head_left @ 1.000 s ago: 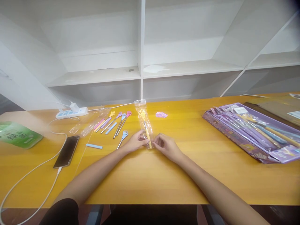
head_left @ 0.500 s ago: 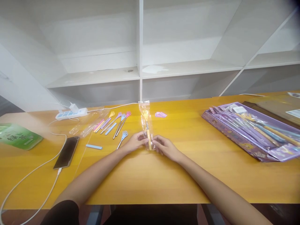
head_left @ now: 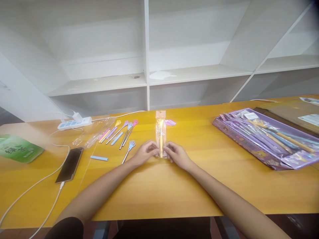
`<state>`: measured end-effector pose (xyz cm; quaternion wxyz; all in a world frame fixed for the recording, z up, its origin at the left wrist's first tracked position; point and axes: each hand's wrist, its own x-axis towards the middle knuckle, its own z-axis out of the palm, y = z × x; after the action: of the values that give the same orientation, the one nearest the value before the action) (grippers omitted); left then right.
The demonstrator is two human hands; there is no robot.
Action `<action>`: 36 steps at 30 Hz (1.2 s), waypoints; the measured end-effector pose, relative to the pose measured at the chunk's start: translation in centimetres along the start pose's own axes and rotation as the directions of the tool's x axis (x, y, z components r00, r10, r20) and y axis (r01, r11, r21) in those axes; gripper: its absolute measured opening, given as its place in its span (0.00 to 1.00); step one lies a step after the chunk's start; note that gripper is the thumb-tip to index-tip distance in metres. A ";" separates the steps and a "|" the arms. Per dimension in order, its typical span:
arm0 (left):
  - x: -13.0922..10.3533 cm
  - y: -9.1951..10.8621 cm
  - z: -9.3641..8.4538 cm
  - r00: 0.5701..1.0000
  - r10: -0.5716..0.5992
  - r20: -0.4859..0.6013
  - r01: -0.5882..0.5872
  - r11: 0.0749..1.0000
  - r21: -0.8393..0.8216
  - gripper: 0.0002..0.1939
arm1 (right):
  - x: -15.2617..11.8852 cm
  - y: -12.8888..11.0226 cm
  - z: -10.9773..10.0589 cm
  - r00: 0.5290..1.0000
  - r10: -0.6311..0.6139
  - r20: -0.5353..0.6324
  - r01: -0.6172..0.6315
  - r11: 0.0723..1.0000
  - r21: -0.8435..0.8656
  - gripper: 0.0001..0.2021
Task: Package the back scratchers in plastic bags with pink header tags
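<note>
A yellow back scratcher [head_left: 160,136] with a hand-shaped head lies inside a clear plastic bag [head_left: 158,131], head pointing away from me. My left hand [head_left: 147,151] pinches the bag's lower left edge. On the opposite side, my right hand [head_left: 176,154] grips the lower right edge with thumb and fingers. Just behind the bag's upper right side is a small pile of pink-purple cards [head_left: 170,122], partly covered by it. Left of my hands lie several loose back scratchers, one of them a blue one [head_left: 129,150], and coloured handle sleeves such as a blue tube [head_left: 99,158].
A purple box [head_left: 249,156] of bagged back scratchers stands at right, beside a cardboard piece [head_left: 290,114]. At left are a phone [head_left: 69,165] on a white cable, a power strip [head_left: 74,123], empty clear bags [head_left: 96,136] and a green pouch [head_left: 21,148]. White shelving [head_left: 146,49] rises behind.
The bagged back scratcher has shifted slightly right and turned straighter, its top now overlapping the cards' side. Both hands still hold its lower end. The camera view has moved a little.
</note>
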<state>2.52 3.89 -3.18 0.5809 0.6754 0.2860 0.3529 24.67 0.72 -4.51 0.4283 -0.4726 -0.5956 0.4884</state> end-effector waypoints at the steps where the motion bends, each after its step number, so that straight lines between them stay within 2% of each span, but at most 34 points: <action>1: 0.0 0.1 0.0 1.000 0.019 0.009 -0.020 0.998 0.063 0.18 | 0.0 0.0 0.0 1.000 -0.004 -0.001 0.004 1.000 -0.007 0.22; 4: -0.1 0.2 0.0 0.998 0.057 -0.007 -0.054 0.982 0.179 0.17 | -0.1 -0.1 0.0 1.000 -0.020 0.000 0.020 1.000 -0.017 0.22; 8: 0.0 -0.1 0.0 0.997 0.068 -0.034 -0.060 0.978 0.201 0.16 | -0.1 -0.3 0.0 0.999 -0.032 -0.011 0.031 0.999 -0.023 0.21; 13: 0.0 -1.0 0.1 0.997 -0.013 -0.072 0.021 0.994 0.106 0.18 | -0.1 -0.5 0.0 0.998 -0.050 -0.036 0.048 0.998 -0.051 0.21; 21: -0.3 -1.2 0.1 0.992 -0.108 -0.063 0.114 0.988 0.108 0.19 | -0.2 -0.8 0.1 0.997 -0.071 -0.031 0.067 0.992 -0.111 0.19; 28: 0.4 -1.2 -0.1 0.987 -0.154 -0.050 0.147 0.980 -0.134 0.27 | -0.1 -0.7 0.2 0.989 -0.121 -0.080 0.107 0.981 -0.163 0.20; 32: 0.4 -1.0 -0.2 0.981 -0.190 0.034 0.193 0.972 -0.137 0.27 | -0.2 -0.9 -0.1 0.989 -0.124 -0.076 0.111 0.981 -0.157 0.20; 34: 0.4 -0.9 -0.3 0.968 -0.236 0.089 0.244 0.966 -0.089 0.25 | -0.2 -0.9 -0.2 0.990 -0.120 -0.070 0.108 0.983 -0.151 0.19; 36: 0.3 -0.8 -0.2 0.959 -0.264 0.098 0.269 0.963 -0.036 0.24 | -0.3 -0.8 -0.2 0.992 -0.114 -0.058 0.105 0.984 -0.146 0.19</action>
<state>2.53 4.36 -3.89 0.6520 0.6319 0.3386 0.2468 24.77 0.41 -3.72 0.4392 -0.4844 -0.6394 0.4045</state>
